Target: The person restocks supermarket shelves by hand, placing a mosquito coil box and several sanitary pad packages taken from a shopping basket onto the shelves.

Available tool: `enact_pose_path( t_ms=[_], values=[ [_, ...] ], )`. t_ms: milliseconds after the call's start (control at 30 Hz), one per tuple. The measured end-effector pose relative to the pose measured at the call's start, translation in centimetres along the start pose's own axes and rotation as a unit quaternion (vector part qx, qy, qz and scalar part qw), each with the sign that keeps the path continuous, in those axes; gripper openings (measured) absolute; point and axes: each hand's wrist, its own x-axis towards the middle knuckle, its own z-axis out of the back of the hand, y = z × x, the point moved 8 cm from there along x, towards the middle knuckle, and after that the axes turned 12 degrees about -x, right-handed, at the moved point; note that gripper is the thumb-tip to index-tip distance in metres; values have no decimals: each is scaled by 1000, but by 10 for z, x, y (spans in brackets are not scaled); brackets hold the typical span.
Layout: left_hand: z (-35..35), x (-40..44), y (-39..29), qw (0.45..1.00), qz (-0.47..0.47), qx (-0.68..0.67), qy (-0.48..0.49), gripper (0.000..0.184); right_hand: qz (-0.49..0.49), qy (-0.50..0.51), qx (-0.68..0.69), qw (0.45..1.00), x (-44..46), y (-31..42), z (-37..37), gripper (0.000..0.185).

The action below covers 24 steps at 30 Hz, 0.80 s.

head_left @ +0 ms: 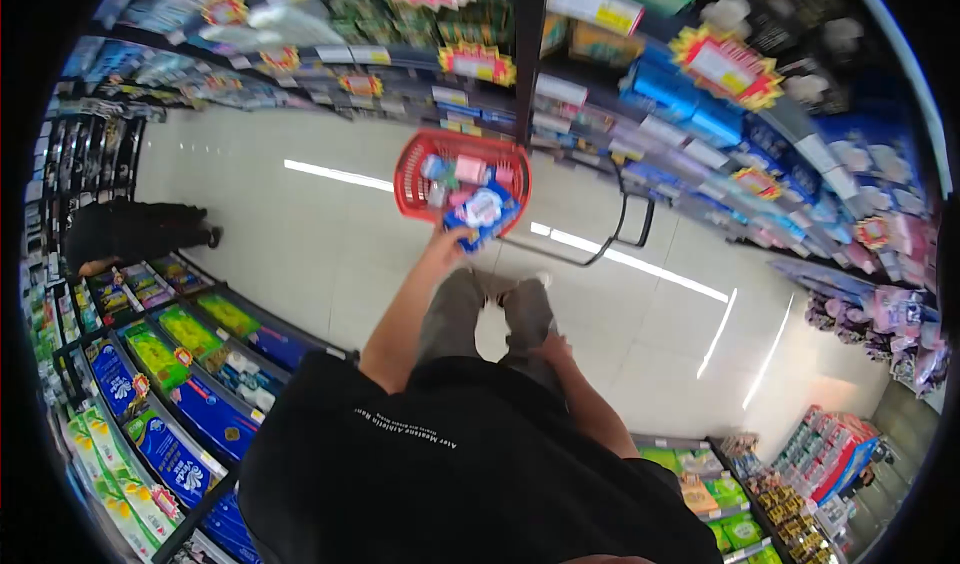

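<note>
My left hand (452, 244) grips the near edge of a blue package (484, 214) with a white and pink print. The package is tilted over the near right part of a red basket (408, 202). Inside the basket lie a pink and white pack (470, 169) and several other small items. A long black handle (580, 262) reaches from the basket to the right, over the floor. My right hand (553, 346) is by my right thigh, away from the basket; its fingers are blurred and small.
Stocked shelves (590, 114) with price tags run along the far side. Low displays of packs (190, 364) stand at the left. A person in dark clothes (130, 234) is at the far left. Tiled floor (300, 224) lies around the basket.
</note>
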Motion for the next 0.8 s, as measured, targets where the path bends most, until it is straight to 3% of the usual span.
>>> enact_pose_path(
  t_ms=[67, 133, 167, 200, 233, 267, 333, 467, 500, 600, 667, 700, 733, 800],
  values=[
    [-47, -44, -12, 998, 23, 9, 50, 71, 78, 2, 41, 996, -15, 20, 39, 96],
    [-67, -76, -11, 999, 14, 17, 37, 67, 155, -14, 69, 985, -19, 41, 70, 93],
    [-76, -90, -12, 999, -15, 23, 40, 68, 193, 7, 203, 960, -91, 68, 136, 85],
    [-86, -103, -14, 998, -43, 28, 42, 69, 236, 43, 364, 900, -112, 88, 161, 80],
    [-97, -119, -17, 997, -33, 65, 40, 74, 275, 82, 511, 810, -127, 105, 182, 74],
    [-102, -127, -21, 989, -87, 109, 55, 75, 305, 124, 642, 693, -141, 121, 198, 69],
    [-116, -143, -35, 952, -171, 241, 85, 76, 308, 41, 640, 703, -158, 139, 224, 65],
    [-122, -138, -76, 939, -151, 276, 141, 77, 372, -182, 504, 758, -208, 148, 289, 64],
    [-119, -137, -84, 949, -129, 251, 139, 81, 430, -225, 473, 735, -221, 151, 303, 59],
    [-167, -203, -158, 906, -313, 214, 189, 83, 438, -372, 257, 777, -294, 159, 352, 60],
    [-177, -217, -178, 941, -264, 95, 189, 79, 443, -404, 343, 723, -333, 162, 373, 58],
    [-179, -221, -185, 946, -239, 56, 211, 76, 428, -366, 434, 703, -341, 164, 376, 56],
    [-181, -225, -192, 949, -214, 17, 231, 73, 464, -378, 479, 643, -357, 170, 382, 52],
    [-185, -231, -207, 953, -217, 16, 210, 69, 446, -337, 575, 598, -357, 174, 380, 55]
  ],
)
